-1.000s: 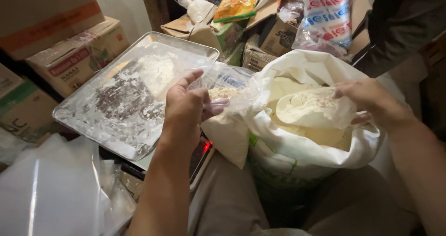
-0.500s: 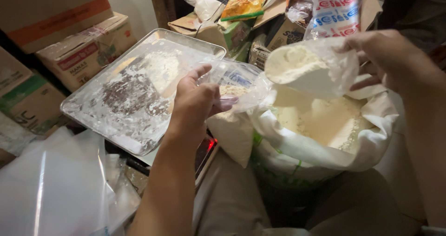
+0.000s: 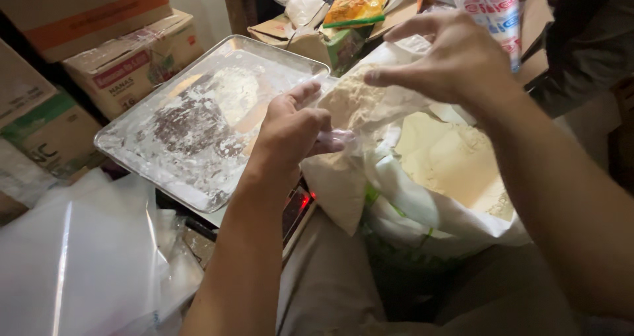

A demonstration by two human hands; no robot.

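My left hand (image 3: 290,128) grips the mouth of a small clear plastic bag (image 3: 360,108) that holds pale flour. My right hand (image 3: 449,58) pinches the bag's other side from above, just to the right. Both hands hold it over the left rim of a big white sack (image 3: 422,210) full of cream-coloured flour (image 3: 456,161). To the left, a flour-dusted metal tray (image 3: 198,128) rests on a scale whose red display (image 3: 305,200) glows under my left wrist.
Cardboard boxes (image 3: 125,62) are stacked at the back left. Clear plastic sheeting (image 3: 86,257) lies at the lower left. Packets and bags (image 3: 356,5) crowd the back, and a person's dark sleeve (image 3: 588,45) is at the upper right.
My right hand has lifted a scoop of flour from the sack and moved left and up to the small bag, which now holds flour. The left hand stayed in place.
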